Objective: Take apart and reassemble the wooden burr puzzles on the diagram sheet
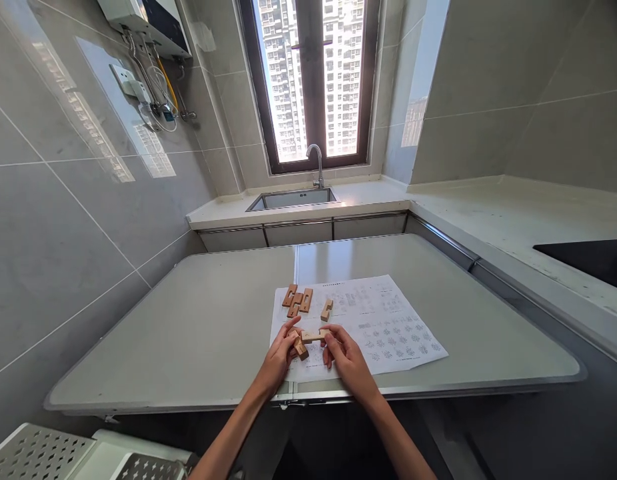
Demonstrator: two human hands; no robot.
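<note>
Both hands are over the near part of a printed instruction sheet point(403, 327) with rows of small drawings. My left hand point(278, 360) is closed on a brown wooden puzzle piece point(302, 349), held at a slant. In my right hand point(344, 357) is a lighter notched wooden puzzle piece point(312, 337), pinched at its right end and reaching left to the brown one; whether they interlock I cannot tell. Beyond my hands, several brown notched pieces point(306, 300) lie in a group on the sheet's far left part. A single pale notched piece point(327, 309) lies to their right.
The sheet lies on a pale folding table point(198, 333) with a seam down its middle. Behind it stand a counter with a sink point(293, 199) and a faucet point(316, 163). A counter point(488, 207) with a black cooktop point(588, 257) runs along the right. White perforated chairs point(43, 450) stand lower left.
</note>
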